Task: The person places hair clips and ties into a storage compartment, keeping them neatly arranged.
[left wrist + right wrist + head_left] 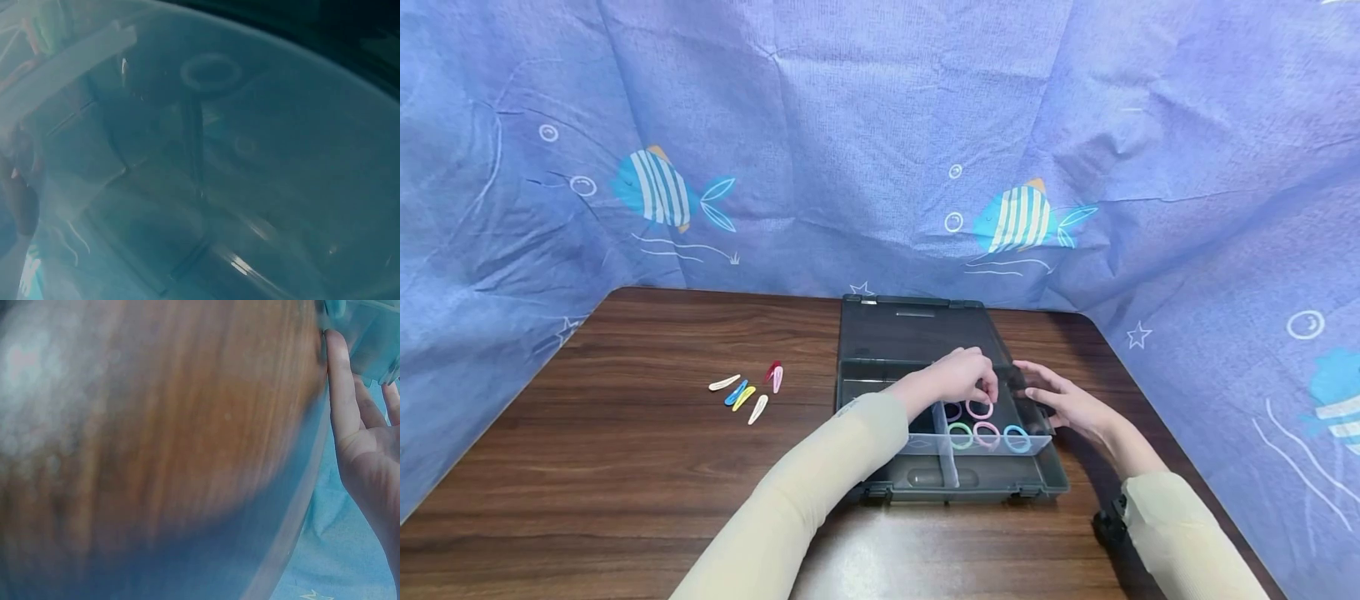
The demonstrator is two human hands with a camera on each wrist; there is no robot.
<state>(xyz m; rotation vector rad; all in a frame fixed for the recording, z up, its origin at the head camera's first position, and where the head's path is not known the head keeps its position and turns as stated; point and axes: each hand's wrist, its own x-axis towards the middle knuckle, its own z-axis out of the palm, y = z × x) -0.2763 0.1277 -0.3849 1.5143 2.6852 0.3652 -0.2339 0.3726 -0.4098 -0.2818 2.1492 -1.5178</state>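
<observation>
The rear pink ring (979, 417) sits in the box (955, 495), right of the divider (950, 460), directly under the left hand (961, 377), whose curled fingers pinch its far edge; round, no long axis. The right hand (1071, 408), farther off, lays loosely extended fingers at the box's right side. Front rings (986, 423) crowd nearer; table (625, 433) runs wide leftward
</observation>
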